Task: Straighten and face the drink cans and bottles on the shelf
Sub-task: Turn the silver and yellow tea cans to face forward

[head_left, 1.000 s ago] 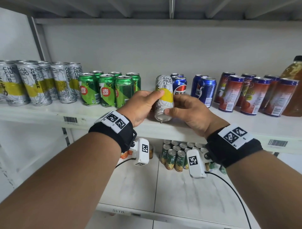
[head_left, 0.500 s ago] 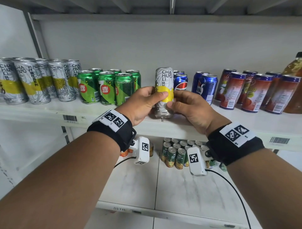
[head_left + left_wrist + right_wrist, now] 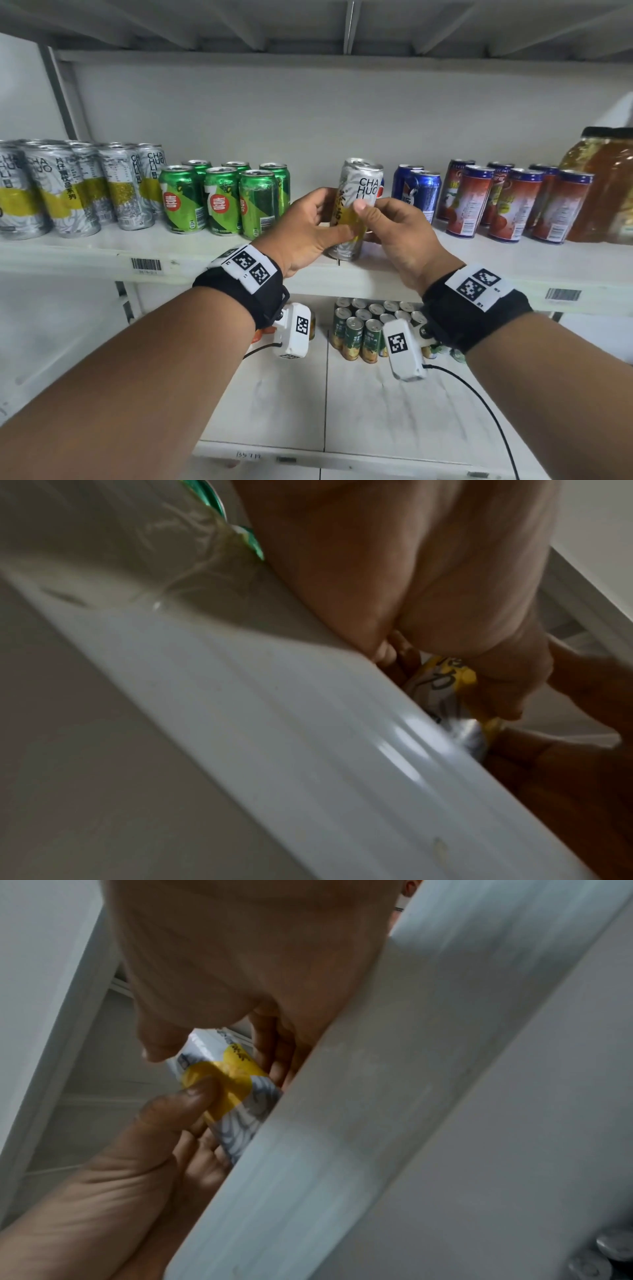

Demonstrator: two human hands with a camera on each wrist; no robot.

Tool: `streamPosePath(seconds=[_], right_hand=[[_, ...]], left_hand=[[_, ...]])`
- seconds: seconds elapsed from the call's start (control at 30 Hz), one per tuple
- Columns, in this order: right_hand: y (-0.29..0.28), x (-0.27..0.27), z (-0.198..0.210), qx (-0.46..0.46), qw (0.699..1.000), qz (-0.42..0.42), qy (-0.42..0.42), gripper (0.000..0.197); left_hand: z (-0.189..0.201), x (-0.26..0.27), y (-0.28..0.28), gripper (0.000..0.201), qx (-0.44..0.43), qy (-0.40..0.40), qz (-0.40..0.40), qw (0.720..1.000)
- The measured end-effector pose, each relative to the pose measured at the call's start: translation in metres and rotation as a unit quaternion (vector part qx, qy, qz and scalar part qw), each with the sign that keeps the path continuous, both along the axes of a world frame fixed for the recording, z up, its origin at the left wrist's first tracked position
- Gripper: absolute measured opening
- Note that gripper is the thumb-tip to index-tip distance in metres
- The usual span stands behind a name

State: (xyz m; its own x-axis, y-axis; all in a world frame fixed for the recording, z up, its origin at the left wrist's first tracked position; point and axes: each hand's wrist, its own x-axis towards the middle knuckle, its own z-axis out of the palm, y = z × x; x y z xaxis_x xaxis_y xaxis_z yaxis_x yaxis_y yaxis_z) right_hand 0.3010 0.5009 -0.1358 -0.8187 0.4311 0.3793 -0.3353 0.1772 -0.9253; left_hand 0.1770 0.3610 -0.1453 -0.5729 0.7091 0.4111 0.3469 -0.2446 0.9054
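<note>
A tall white can with a yellow band and "CHA HUO" lettering (image 3: 358, 192) stands near the front of the white shelf (image 3: 102, 253), leaning slightly. My left hand (image 3: 315, 222) grips its left side and my right hand (image 3: 383, 219) holds its right side, thumb on the yellow band. The left wrist view catches the can (image 3: 441, 680) past the shelf lip with my left hand (image 3: 445, 653) round it; the right wrist view has the can (image 3: 226, 1074) held between my right hand's (image 3: 212, 1045) thumb and fingers. A blue cola can behind it is mostly hidden.
Left along the shelf stand several matching white cans (image 3: 68, 192) and green cans (image 3: 222, 200). To the right are blue cans (image 3: 419, 192), red cans (image 3: 503, 202) and amber bottles (image 3: 606, 185). The lower shelf holds several small green cans (image 3: 363, 325).
Both hands have lifted the white can from tilted with its base toward me to nearly upright on the shelf, and turned it so the lettering faces out. The head view shifted slightly.
</note>
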Motion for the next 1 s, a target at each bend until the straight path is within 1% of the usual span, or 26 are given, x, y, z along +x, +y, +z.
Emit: streamPosePath(seconds=[0.07, 0.13, 0.2, 0.27, 0.3, 0.37, 0.43, 0.5, 0.57, 0.6, 0.67, 0.7, 0.73, 0.8, 0.87, 0.97, 1.0], right_hand=[[-0.002, -0.002, 0.003, 0.019, 0.999, -0.022, 0.022, 0.048], [-0.002, -0.003, 0.013, 0.059, 0.996, -0.056, 0.04, 0.047], [0.001, -0.003, 0.027, 0.116, 0.987, -0.102, 0.046, 0.056], [0.005, 0.001, 0.045, 0.184, 0.972, -0.141, 0.033, 0.065], [0.006, 0.003, 0.054, 0.231, 0.96, -0.156, 0.016, 0.064], [0.011, 0.011, 0.069, 0.336, 0.922, -0.19, -0.019, 0.048], [0.018, 0.021, 0.082, 0.411, 0.883, -0.223, -0.05, 0.033], [0.031, 0.032, 0.091, 0.434, 0.863, -0.247, -0.079, 0.03], [0.044, 0.04, 0.096, 0.458, 0.84, -0.271, -0.104, 0.029], [0.053, 0.048, 0.098, 0.468, 0.828, -0.286, -0.118, 0.028], [0.062, 0.049, 0.094, 0.473, 0.817, -0.301, -0.134, 0.026], [0.075, 0.065, 0.095, 0.475, 0.805, -0.321, -0.152, 0.026], [0.077, 0.065, 0.094, 0.473, 0.805, -0.323, -0.158, 0.028], [0.082, 0.068, 0.092, 0.47, 0.806, -0.323, -0.16, 0.032], [0.084, 0.066, 0.093, 0.483, 0.797, -0.32, -0.169, 0.036], [0.072, 0.055, 0.097, 0.536, 0.756, -0.339, -0.164, 0.043], [0.062, 0.046, 0.099, 0.554, 0.747, -0.335, -0.153, 0.043]], left_hand=[[0.0, 0.0, 0.002, 0.055, -0.006, 0.029, 0.021, 0.999], [0.004, 0.002, 0.003, 0.054, -0.022, 0.047, 0.03, 0.998], [0.01, 0.004, 0.004, 0.053, -0.039, 0.065, 0.033, 0.997], [0.018, 0.008, 0.007, 0.054, -0.048, 0.075, 0.023, 0.996], [0.022, 0.011, 0.009, 0.055, -0.054, 0.081, 0.014, 0.995], [0.034, 0.018, 0.017, 0.05, -0.078, 0.111, -0.01, 0.991], [0.048, 0.025, 0.029, 0.038, -0.127, 0.175, -0.021, 0.976], [0.062, 0.031, 0.045, 0.029, -0.182, 0.266, -0.006, 0.947], [0.073, 0.036, 0.057, 0.025, -0.235, 0.355, 0.044, 0.904], [0.077, 0.04, 0.066, 0.023, -0.243, 0.392, 0.067, 0.885], [0.082, 0.04, 0.07, 0.024, -0.264, 0.433, 0.11, 0.855], [0.086, 0.052, 0.087, 0.026, -0.263, 0.443, 0.106, 0.85], [0.087, 0.051, 0.087, 0.028, -0.27, 0.449, 0.115, 0.844], [0.092, 0.054, 0.09, 0.027, -0.27, 0.452, 0.113, 0.843], [0.097, 0.055, 0.088, 0.023, -0.266, 0.453, 0.115, 0.843], [0.11, 0.047, 0.069, 0.02, -0.267, 0.447, 0.129, 0.844], [0.116, 0.041, 0.056, 0.019, -0.263, 0.439, 0.14, 0.848]])
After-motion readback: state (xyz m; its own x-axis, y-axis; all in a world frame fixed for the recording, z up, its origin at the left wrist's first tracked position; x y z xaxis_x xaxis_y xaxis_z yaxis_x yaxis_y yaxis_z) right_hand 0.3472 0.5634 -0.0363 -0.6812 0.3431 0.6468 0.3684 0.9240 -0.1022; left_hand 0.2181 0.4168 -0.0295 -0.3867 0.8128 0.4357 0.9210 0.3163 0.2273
